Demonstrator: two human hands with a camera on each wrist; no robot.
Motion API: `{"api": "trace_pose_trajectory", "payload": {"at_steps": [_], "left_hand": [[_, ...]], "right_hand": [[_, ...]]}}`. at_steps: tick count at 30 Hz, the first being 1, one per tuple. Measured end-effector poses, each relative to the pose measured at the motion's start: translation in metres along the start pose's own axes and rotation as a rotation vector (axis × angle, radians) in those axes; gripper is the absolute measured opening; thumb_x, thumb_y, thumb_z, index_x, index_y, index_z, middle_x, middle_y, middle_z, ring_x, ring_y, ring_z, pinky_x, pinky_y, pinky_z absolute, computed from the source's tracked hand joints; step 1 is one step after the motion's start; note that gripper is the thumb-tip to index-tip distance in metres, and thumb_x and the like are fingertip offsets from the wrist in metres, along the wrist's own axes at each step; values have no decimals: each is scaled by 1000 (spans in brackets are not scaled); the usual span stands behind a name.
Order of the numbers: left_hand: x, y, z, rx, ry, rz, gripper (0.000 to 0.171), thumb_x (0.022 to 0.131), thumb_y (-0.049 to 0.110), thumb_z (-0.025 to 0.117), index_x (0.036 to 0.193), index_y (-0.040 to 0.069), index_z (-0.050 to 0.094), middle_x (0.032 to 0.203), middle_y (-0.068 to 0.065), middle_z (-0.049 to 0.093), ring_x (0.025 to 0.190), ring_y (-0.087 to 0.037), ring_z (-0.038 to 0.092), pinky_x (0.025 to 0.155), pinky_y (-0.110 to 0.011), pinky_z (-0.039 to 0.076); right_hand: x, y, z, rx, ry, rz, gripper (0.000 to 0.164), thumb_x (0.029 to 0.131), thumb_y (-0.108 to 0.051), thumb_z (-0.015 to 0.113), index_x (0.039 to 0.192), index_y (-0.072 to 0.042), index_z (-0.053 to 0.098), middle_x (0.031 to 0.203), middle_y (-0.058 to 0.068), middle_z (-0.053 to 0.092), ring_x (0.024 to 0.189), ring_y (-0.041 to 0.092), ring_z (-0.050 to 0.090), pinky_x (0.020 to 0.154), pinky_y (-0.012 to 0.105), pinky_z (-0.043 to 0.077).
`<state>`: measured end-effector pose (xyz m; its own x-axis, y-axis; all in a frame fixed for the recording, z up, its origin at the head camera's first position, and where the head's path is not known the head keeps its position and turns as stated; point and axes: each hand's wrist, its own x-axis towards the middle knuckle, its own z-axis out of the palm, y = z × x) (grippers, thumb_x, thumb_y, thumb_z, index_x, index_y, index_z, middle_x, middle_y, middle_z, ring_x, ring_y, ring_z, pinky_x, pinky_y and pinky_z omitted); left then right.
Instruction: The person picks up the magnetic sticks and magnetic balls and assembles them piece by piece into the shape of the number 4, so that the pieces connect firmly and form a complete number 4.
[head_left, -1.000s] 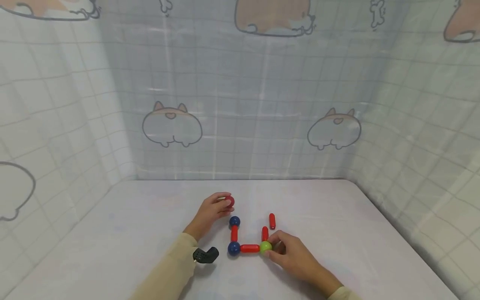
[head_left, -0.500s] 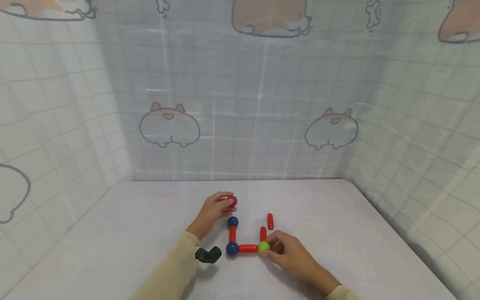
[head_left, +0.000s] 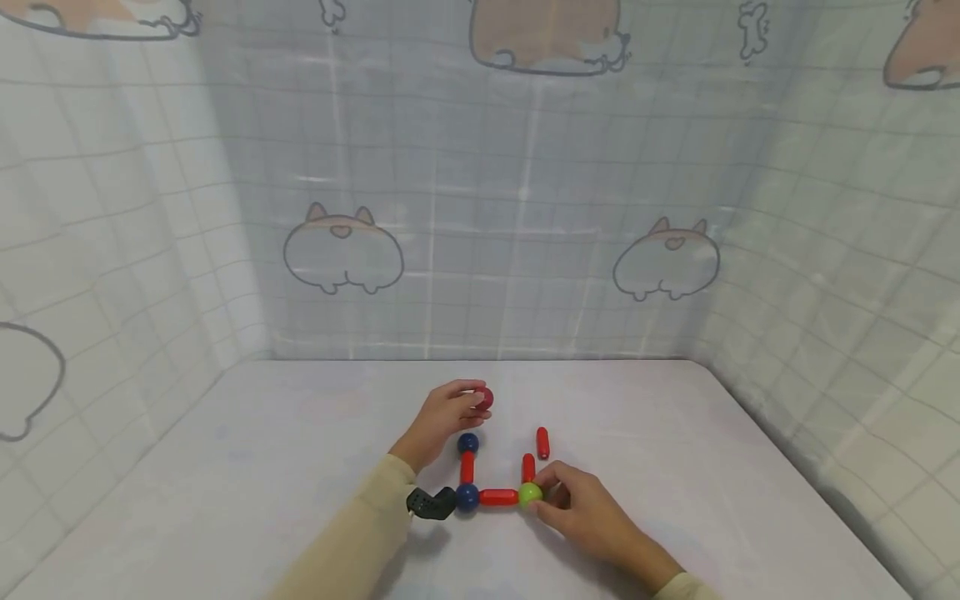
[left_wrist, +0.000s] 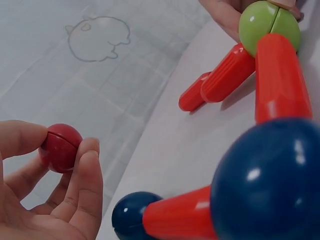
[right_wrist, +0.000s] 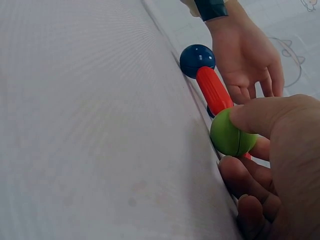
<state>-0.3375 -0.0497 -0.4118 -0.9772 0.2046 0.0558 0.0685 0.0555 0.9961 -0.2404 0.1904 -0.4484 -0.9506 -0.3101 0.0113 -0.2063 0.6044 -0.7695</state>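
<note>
Left hand point(head_left: 444, 415) pinching a red ball point(head_left: 485, 398), right hand point(head_left: 588, 508) holding a green ball point(head_left: 530, 495)

The right thumb and fingers are closing in narrowly on the green ball, the thumb lying against one side, as the right wrist view is showing. Beyond the green ball and to its left, the left hand is keeping the red ball between thumb and fingers, its grip just as wide as the ball. Whether the red ball is touching the table point(head_left: 645, 417), I cannot tell.

Leftward from the green ball, a red crossways rod point(head_left: 498, 497) is running to a near blue ball point(head_left: 467, 497). Farther off, to the left of and beyond the green ball, a far blue ball point(head_left: 468, 442) is sitting at the end of another red rod point(head_left: 468, 467), which is reaching back to the near blue ball. A short red rod point(head_left: 528, 467) is pointing away from the person, its near end meeting the green ball. Beyond the green ball and slightly to its right, a loose red rod point(head_left: 543, 442) is lying apart. Left of the green ball, past the near blue ball, a black device point(head_left: 432, 503) is jutting out beside the left sleeve point(head_left: 352, 525).
</note>
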Motion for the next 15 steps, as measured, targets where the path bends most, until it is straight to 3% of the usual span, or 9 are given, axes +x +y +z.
{"api": "trace_pose_trajectory", "payload": {"at_steps": [15], "left_hand": [[9, -1, 22, -1, -43, -64, 38, 99, 20, 64, 134, 5, 58, 117, -15, 65, 96, -22, 71, 90, -37, 55]], "right_hand": [[1, 2, -3, -12, 5, -12, 32, 86, -36, 79, 109, -20, 64, 93, -8, 64, 79, 16, 60, 69, 25, 54]]}}
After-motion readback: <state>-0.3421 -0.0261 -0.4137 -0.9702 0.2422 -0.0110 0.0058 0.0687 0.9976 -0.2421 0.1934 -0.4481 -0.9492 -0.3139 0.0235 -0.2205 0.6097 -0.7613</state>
